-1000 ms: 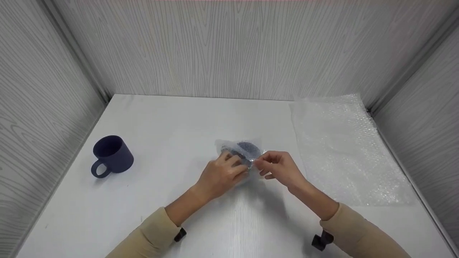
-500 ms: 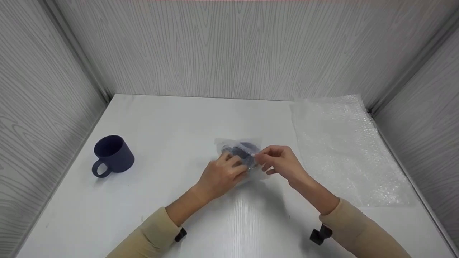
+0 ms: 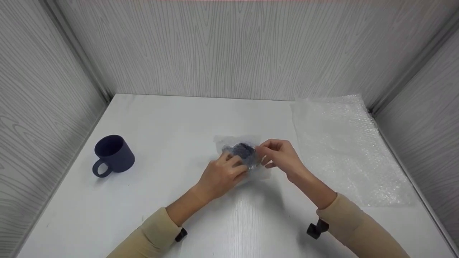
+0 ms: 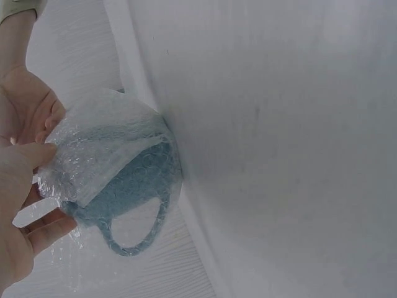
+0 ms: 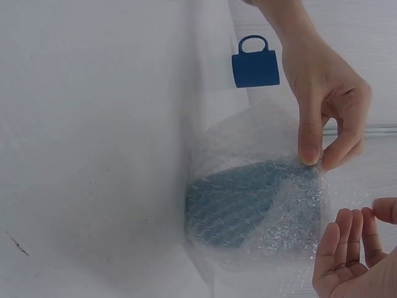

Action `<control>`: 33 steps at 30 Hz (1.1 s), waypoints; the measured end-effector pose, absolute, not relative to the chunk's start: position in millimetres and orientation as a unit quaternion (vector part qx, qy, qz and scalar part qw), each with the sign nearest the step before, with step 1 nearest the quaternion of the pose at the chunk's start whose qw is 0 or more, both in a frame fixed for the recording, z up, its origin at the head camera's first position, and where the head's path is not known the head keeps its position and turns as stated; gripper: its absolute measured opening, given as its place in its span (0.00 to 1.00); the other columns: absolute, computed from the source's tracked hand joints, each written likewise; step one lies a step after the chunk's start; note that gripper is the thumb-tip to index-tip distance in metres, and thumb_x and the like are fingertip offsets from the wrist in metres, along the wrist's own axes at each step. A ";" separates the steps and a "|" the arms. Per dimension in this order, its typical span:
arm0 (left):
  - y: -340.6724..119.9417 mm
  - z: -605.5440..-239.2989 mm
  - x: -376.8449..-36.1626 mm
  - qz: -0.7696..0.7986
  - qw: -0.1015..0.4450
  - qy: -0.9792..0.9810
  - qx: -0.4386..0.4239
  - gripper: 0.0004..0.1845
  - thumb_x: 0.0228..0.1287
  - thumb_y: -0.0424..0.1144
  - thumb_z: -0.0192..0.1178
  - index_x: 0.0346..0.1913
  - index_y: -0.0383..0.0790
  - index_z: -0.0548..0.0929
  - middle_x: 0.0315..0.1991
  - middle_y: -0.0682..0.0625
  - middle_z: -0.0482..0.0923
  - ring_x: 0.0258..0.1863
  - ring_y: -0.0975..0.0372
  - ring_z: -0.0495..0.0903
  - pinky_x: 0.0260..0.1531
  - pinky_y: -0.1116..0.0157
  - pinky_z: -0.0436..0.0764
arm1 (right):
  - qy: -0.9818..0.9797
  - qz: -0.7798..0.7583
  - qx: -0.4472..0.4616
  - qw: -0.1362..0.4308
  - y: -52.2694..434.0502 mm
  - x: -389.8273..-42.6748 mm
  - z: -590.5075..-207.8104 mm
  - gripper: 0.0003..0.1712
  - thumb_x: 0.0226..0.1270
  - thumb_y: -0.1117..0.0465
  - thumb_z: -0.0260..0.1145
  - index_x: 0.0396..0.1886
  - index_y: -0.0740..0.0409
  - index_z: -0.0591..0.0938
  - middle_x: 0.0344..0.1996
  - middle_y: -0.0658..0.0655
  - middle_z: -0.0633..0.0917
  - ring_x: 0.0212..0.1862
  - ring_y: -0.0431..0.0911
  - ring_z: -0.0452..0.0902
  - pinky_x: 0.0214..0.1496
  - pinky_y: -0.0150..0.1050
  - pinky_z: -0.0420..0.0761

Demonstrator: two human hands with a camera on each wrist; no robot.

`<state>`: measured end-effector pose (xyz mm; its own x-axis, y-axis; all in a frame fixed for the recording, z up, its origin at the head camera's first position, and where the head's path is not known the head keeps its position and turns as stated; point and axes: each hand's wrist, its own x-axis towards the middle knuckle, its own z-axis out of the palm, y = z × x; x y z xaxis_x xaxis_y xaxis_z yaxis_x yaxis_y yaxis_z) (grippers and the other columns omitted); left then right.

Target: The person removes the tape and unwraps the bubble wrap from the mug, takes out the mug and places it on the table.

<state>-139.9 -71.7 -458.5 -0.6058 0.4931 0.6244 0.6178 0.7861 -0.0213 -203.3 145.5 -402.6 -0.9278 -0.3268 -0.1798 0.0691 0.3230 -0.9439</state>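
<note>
In the middle of the white table lies a mug [image 4: 124, 186] in clear bubble wrap [image 5: 242, 136]; its blue body and handle show through the film. My left hand [image 3: 224, 173] grips the wrapped mug from the left, thumb and fingertips at its near end. At its right side is my right hand [image 3: 281, 157], thumb and forefinger together on the edge of the bubble wrap. In the left wrist view, one wrap edge crosses the mug's side at a slant. A second, unwrapped dark blue mug [image 3: 116, 156] stands upright to the left, handle facing the near left.
A large flat sheet of bubble wrap [image 3: 351, 150] covers the right part of the table [image 3: 172, 122]. Pale wood-grain panels [image 3: 200, 50] enclose the back and both sides. A small black device [image 3: 317, 229] hangs under the right sleeve.
My right hand has moved slightly up and away from me along the wrap's right edge. The film over the mug has shifted, and more dark blue shows. My left hand stays in place.
</note>
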 end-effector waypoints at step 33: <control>-71.8 -458.3 -140.0 -0.119 0.302 -0.893 -0.311 0.05 0.67 0.46 0.73 0.41 0.52 0.92 0.38 0.54 0.85 0.37 0.58 0.83 0.28 0.66 0.87 | 0.778 -0.607 -0.048 0.153 140.8 -249.9 -395.6 0.16 0.75 0.49 0.67 0.46 0.57 0.88 0.32 0.46 0.87 0.33 0.42 0.87 0.38 0.34 0.88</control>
